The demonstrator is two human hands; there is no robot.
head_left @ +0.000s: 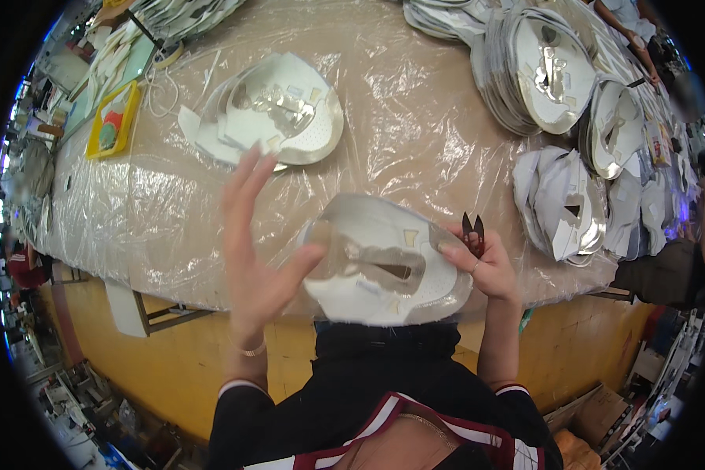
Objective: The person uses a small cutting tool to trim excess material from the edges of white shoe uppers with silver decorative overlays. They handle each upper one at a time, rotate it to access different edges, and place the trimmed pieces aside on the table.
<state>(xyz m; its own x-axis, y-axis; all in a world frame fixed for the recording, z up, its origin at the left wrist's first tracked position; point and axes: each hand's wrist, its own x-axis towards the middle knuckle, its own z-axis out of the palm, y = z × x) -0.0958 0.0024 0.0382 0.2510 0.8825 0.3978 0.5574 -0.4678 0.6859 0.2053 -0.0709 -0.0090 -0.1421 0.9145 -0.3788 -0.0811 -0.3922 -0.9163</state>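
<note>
A flat white and silvery shoe upper (372, 291) with a slot in its middle lies at the table's near edge, in front of my body. My right hand (489, 266) grips its right side, the thumb on top. Small dark thread snips (472, 229) are also tucked in that hand, blades pointing away from me. Raised over the left end of the upper, my left hand (254, 251) is open with fingers stretched forward; it looks slightly blurred. Whether its thumb touches the upper I cannot tell. Beyond the left fingertips sits a small pile of similar uppers (290, 129).
Tall stacks of uppers (556, 74) and smaller piles (560, 204) fill the right side. At left are a yellow tray (93, 139) and a round-based stand (168, 55) with a cord. Clear plastic sheeting (399, 117) covers the table. Another person's arm (615, 23) shows at far right.
</note>
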